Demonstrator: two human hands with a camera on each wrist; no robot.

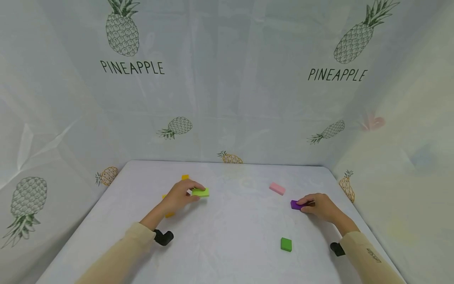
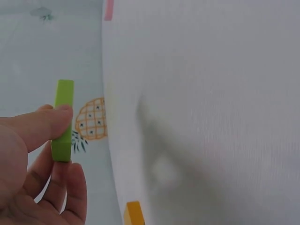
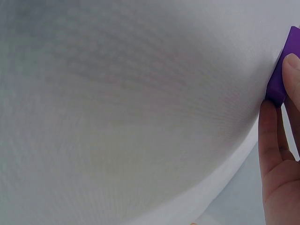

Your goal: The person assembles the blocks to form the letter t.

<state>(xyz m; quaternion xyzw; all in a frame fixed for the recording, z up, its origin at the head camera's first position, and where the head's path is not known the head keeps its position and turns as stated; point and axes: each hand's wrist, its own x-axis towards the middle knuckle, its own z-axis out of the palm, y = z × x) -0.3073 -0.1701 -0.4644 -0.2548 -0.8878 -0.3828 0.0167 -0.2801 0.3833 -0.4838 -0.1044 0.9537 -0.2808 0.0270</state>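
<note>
In the middle left of the head view, bits of yellow-orange blocks peek out around the left hand. I can't tell how many there are. The left hand pinches a lime green block between thumb and fingers. The block looks lifted off the white table. It is probably light and stiff, so a small pinch on its two long sides should be enough.

Right of the middle lies a pink block, flat and turned a bit. Its long sides look best to grab. Lower down, a dark green block sits alone. Next, a purple block is pinched by the right hand at its right end. I can't tell if it touches the table. It looks smooth, so it might slip a little, but it doesn't look easy to break.
</note>
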